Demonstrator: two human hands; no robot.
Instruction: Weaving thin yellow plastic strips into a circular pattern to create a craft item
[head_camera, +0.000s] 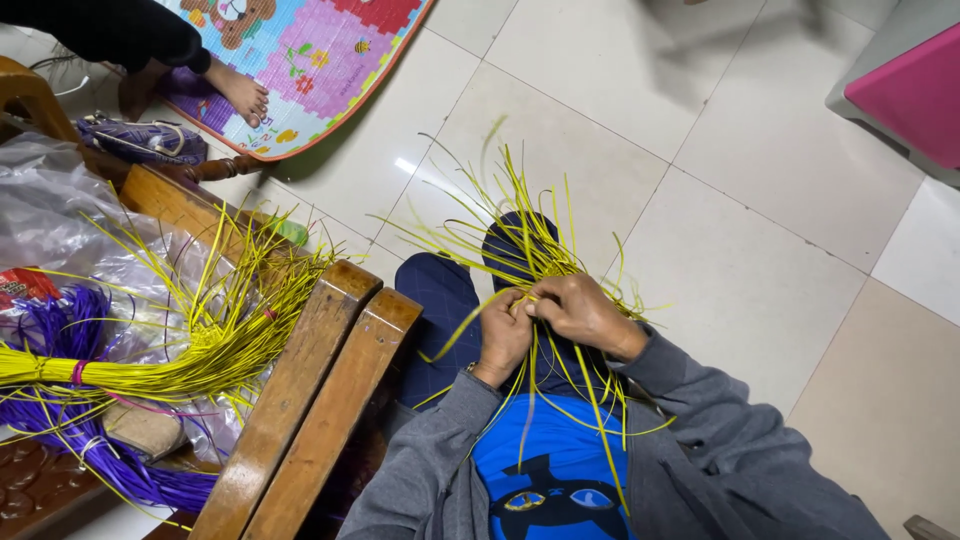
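While both hands meet over the person's lap, the left hand (503, 335) and the right hand (580, 312) each close a grip on a cluster of thin yellow strips (525, 250), pinching them where the strands cross. The strips are glossy, narrow and springy, fanning out far past the knees and trailing near over a blue shirt. At left, a clear plastic bag (60, 215) lies crumpled on a wooden bench (310, 390), and on it rest a tied yellow bundle (190, 350) and a purple bundle (70, 400). Far left, another person's bare foot (240, 95) rests on a colourful play mat (320, 60) on the tiled floor (760, 270).
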